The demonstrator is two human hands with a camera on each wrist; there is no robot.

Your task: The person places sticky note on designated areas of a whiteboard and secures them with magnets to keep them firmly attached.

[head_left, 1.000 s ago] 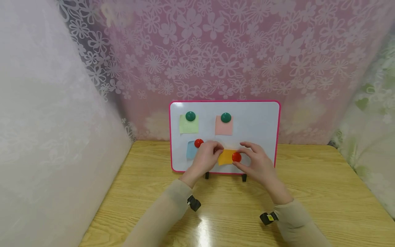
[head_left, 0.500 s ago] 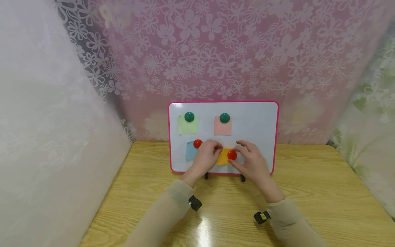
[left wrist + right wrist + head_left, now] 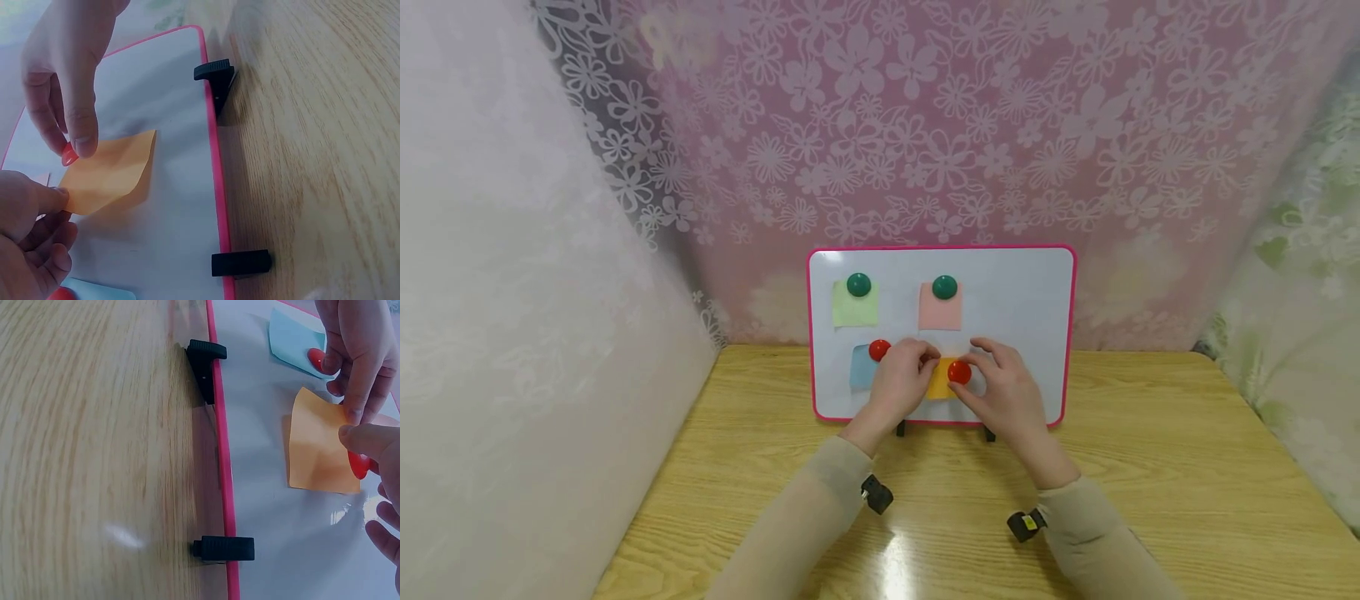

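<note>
My left hand [image 3: 901,379] pinches the upper left corner of an orange sticky note [image 3: 106,175], which lies over the lower middle of a whiteboard [image 3: 1018,308]. Between thumb and fingers, my right hand [image 3: 1006,390] holds a round red magnet [image 3: 958,372] at the note's upper edge. In both wrist views the note's lower part curls away from the board and casts a shadow. A blue sticky note [image 3: 290,340] under another red magnet [image 3: 317,358] is beside my left hand, partly hidden by it in the head view.
Higher on the board, green magnets hold a light green note [image 3: 855,307] and a pink note [image 3: 940,310]. Black feet [image 3: 225,548] support the pink-rimmed board on a wooden table [image 3: 760,467]. A flowered curtain [image 3: 880,125] hangs behind.
My right hand has moved left and slightly up with the red magnet, from the orange note's right side toward its top middle. My left hand stays at the corner.
</note>
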